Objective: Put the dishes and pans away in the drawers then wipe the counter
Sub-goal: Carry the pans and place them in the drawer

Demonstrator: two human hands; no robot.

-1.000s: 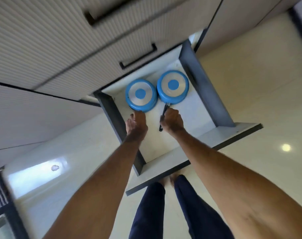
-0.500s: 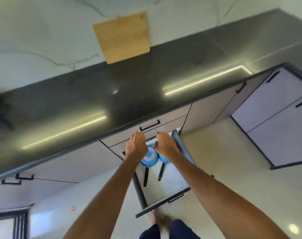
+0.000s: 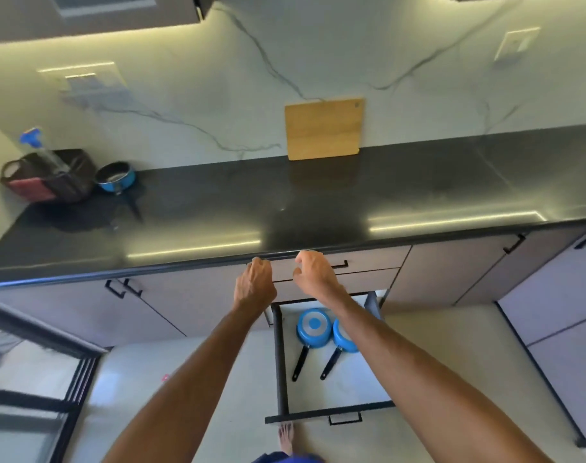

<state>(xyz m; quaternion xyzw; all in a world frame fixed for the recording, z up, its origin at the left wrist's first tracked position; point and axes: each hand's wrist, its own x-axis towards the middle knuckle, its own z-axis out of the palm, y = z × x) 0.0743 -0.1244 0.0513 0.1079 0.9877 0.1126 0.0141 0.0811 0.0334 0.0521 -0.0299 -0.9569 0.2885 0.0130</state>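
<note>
The bottom drawer [image 3: 331, 414] stands pulled out below me. Two blue pans lie upside down in it side by side, the left pan [image 3: 313, 327] in full view and the right pan [image 3: 344, 335] partly behind my right forearm. Their black handles point toward me. My left hand [image 3: 255, 285] and my right hand [image 3: 313, 274] hang in the air just below the front edge of the black counter [image 3: 284, 195], fingers loosely curled and holding nothing. A third blue pan [image 3: 116, 177] sits on the counter at the far left.
A wooden cutting board [image 3: 323, 128] leans against the marble wall at the back of the counter. A dark bag with a bottle in it [image 3: 47, 177] stands in the left corner. Closed drawers and cabinet doors line the front. My bare foot [image 3: 286, 436] is just before the open drawer.
My hands let go of the pan handles inside the drawer and rose to counter height. The view lifted from the drawer to the counter and wall.
</note>
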